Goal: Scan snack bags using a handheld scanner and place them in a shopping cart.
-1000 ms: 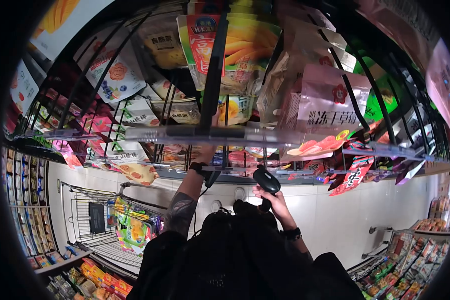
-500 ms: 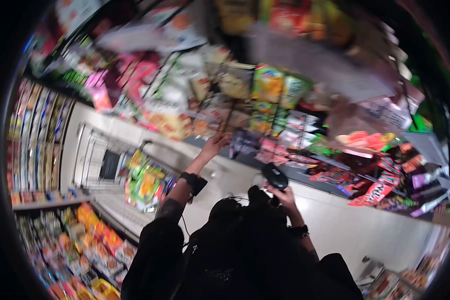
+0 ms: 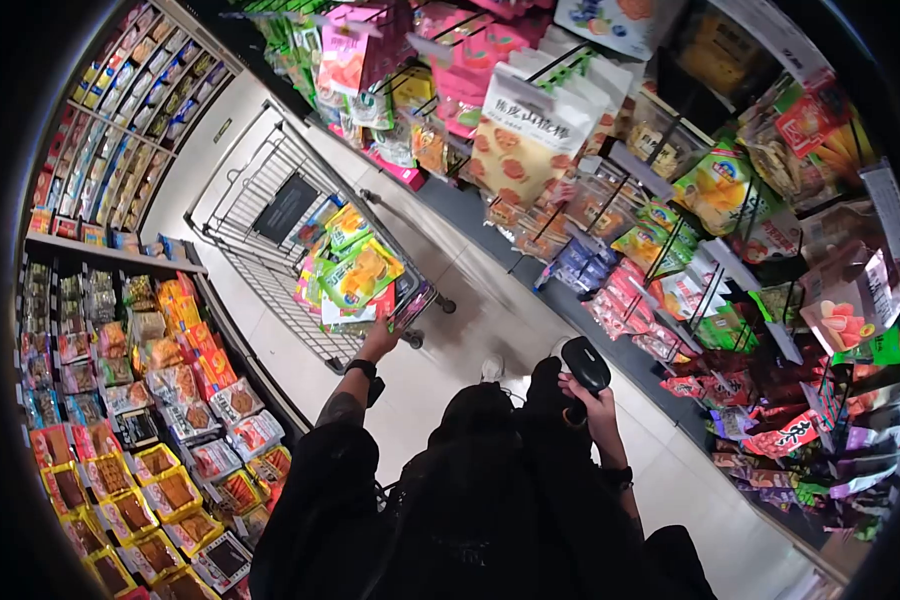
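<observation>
My left hand reaches to the near end of a metal shopping cart, its fingers closed at the edge of the snack bags inside. What they grip is hidden; a red patch of packaging shows at the fingertips. On top of the pile lies a green-and-yellow snack bag with orange fruit slices pictured. My right hand, held near my body, is wrapped around a black rounded handheld device. A dark band circles each wrist.
Hanging snack bags fill the rack along the right. Low shelves of packaged food line the left, with tall shelves beyond. The cart stands between them on the pale tiled floor. My shoe shows below.
My view has swung toward the cart and sharpened. My left hand has moved from the hanging snacks to the bags in the cart. My right hand still holds the black device.
</observation>
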{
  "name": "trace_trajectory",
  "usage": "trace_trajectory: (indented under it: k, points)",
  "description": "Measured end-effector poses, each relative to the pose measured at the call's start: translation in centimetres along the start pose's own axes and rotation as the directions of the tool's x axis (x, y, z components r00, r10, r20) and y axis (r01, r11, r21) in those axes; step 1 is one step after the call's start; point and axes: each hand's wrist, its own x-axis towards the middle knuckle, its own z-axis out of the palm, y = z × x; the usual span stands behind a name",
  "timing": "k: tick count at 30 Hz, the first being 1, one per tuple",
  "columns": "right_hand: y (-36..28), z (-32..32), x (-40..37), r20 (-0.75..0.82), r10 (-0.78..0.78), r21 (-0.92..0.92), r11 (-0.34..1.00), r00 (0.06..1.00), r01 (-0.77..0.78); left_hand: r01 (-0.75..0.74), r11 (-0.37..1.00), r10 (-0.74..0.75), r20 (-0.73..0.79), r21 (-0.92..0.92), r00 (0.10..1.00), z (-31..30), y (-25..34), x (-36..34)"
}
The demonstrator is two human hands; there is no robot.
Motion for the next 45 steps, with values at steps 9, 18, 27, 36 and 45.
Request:
trace_trajectory:
  k: [9, 18, 27, 36, 45]
  points:
    - [1.7, 3.1, -1.6, -0.008, 0.029, -0.101, 0.994, 1.0, -0.03, -0.117, 0.993, 0.117, 0.048, -0.008, 0.992, -2.1, -0.1, -2.2]
    - [2.1, 5.4, -1.4, -0.03, 0.043, -0.108, 0.993, 0.999, -0.046, -0.12, 0.953, 0.25, 0.495, -0.278, 0.832, -0.1, -2.2, -2.9]
    - [2.9, 6.1, -1.8, -0.061, 0.099, -0.098, 0.99, 0.993, -0.105, 0.576, 0.51, -0.161, 0.586, -0.64, 0.794, 3.9, -10.2, -3.5]
    - [2.5, 6.7, -2.8, -0.115, 0.13, -0.179, 0.973, 0.985, -0.149, 0.658, 0.459, -0.301, 0.592, -0.596, 0.747, 9.5, -8.1, -3.0]
    - [2.3, 5.5, -3.5, -0.14, 0.152, -0.271, 0.945, 0.979, -0.185, 0.102, 0.951, -0.119, -0.039, -0.291, 0.992, 6.4, -3.2, -2.5]
